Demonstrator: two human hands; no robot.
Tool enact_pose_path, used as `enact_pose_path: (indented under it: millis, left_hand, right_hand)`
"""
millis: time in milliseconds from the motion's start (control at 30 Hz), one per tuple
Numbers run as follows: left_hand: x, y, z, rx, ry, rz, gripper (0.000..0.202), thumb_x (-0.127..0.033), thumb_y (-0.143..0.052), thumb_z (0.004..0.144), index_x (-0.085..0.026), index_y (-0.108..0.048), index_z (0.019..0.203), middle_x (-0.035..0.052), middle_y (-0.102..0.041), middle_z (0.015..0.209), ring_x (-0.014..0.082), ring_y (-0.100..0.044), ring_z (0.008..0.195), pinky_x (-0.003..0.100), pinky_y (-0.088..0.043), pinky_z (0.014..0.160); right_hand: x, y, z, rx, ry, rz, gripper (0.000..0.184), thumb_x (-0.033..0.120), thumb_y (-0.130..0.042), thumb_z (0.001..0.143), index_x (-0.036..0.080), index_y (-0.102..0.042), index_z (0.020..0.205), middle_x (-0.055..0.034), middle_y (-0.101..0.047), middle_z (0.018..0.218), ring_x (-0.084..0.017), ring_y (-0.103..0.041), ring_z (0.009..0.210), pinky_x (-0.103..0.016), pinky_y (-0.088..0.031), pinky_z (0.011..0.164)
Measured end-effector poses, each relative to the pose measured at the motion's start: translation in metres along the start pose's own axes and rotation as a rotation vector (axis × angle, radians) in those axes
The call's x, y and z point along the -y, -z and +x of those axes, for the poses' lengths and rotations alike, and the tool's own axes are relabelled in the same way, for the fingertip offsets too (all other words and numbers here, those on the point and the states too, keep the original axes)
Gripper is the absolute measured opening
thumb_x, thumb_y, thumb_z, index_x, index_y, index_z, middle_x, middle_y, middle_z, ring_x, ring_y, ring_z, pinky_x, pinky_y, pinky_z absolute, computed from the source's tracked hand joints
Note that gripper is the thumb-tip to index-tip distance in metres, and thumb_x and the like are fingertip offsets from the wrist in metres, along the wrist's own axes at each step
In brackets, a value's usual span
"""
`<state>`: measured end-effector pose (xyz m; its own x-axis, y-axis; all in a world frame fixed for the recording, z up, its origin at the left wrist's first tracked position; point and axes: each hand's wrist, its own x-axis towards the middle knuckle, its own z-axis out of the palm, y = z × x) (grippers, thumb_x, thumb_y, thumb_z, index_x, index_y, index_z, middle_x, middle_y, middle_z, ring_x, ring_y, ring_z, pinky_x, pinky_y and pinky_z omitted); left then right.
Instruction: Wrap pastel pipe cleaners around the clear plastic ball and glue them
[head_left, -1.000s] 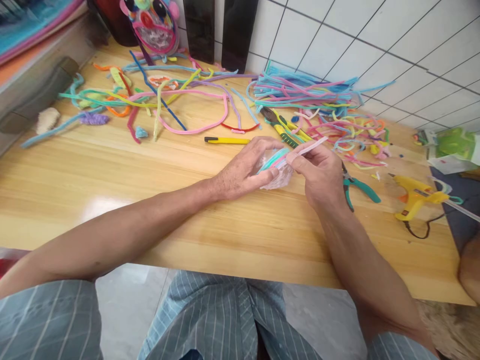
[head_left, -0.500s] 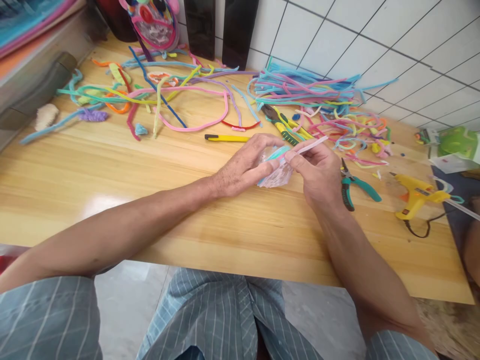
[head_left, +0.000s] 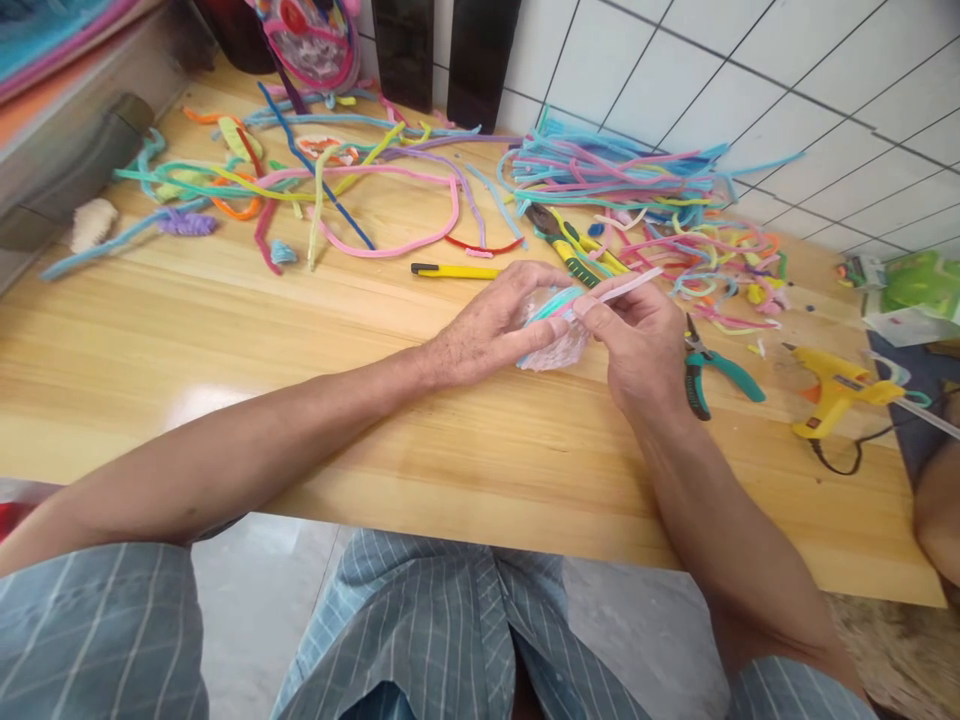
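Between my hands is a small pale, clear-looking piece edged with blue and turquoise pipe cleaner (head_left: 559, 350); its exact kind is hard to make out. My left hand (head_left: 502, 325) grips it from the left, thumb along the front and fingers over the back. A pale pink pipe cleaner (head_left: 634, 284) runs along its upper edge and sticks out to the right. My right hand (head_left: 641, 335) pinches that pink strip between thumb and fingers, close to the piece. Just behind my left hand lies a yellow utility knife (head_left: 457, 271).
Teal-handled pliers (head_left: 712, 370) lie right of my right hand, a yellow glue gun (head_left: 844, 390) farther right. Yellow-and-black pliers (head_left: 566, 245) and a bundle of pipe cleaners (head_left: 615, 170) are behind. Loose pipe cleaners (head_left: 382, 250) spread over the back left. Another person's arm (head_left: 937, 510) shows at right.
Both hands stay in nearly the same place, with the piece tilted slightly. The other person's arm at the right edge has come farther into view.
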<state>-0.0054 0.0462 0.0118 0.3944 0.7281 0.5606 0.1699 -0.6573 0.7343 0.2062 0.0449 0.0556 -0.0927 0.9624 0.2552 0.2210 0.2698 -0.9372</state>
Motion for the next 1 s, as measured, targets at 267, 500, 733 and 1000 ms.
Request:
enact_pose_path:
  millis: [267,500,733,1000]
  left_hand:
    - [0.009,0.007,0.0,0.077,-0.101,-0.011,0.067,-0.069,-0.064,0.107,-0.026,-0.055,0.158,0.0168,-0.065,0.157,0.036,-0.063,0.15,0.057,-0.051,0.13]
    - [0.013,0.006,-0.001,0.09,-0.086,-0.033,0.068,-0.071,-0.061,0.108,-0.028,-0.056,0.161,0.0159,-0.064,0.16,0.038,-0.059,0.155,0.061,-0.046,0.134]
    - [0.008,0.005,-0.002,0.084,-0.092,0.044,0.065,-0.068,-0.053,0.111,-0.027,-0.054,0.162,0.0184,-0.062,0.164,0.0387,-0.053,0.161,0.065,-0.043,0.137]
    - [-0.003,0.0,-0.009,0.022,-0.083,0.079,0.053,-0.06,-0.051,0.115,-0.029,-0.052,0.158,0.0179,-0.055,0.171,0.0351,-0.048,0.166,0.064,-0.04,0.139]
  right_hand:
    - [-0.003,-0.001,0.0,-0.025,0.022,-0.001,0.033,0.053,-0.091,0.088,0.028,-0.07,0.086,0.004,-0.067,0.075,-0.015,-0.067,0.068,-0.033,-0.059,0.063]
    - [-0.004,0.0,0.001,-0.033,0.041,-0.001,0.031,0.05,-0.091,0.088,0.027,-0.07,0.086,0.0044,-0.065,0.074,-0.015,-0.065,0.067,-0.032,-0.057,0.063]
    - [-0.006,0.002,0.003,-0.034,0.018,-0.033,0.032,0.052,-0.09,0.087,0.029,-0.068,0.085,0.0036,-0.062,0.072,-0.017,-0.064,0.068,-0.034,-0.058,0.063]
    - [-0.009,0.004,0.005,-0.027,-0.003,-0.031,0.025,0.044,-0.088,0.087,0.029,-0.068,0.085,0.0025,-0.064,0.075,-0.017,-0.064,0.072,-0.036,-0.059,0.068]
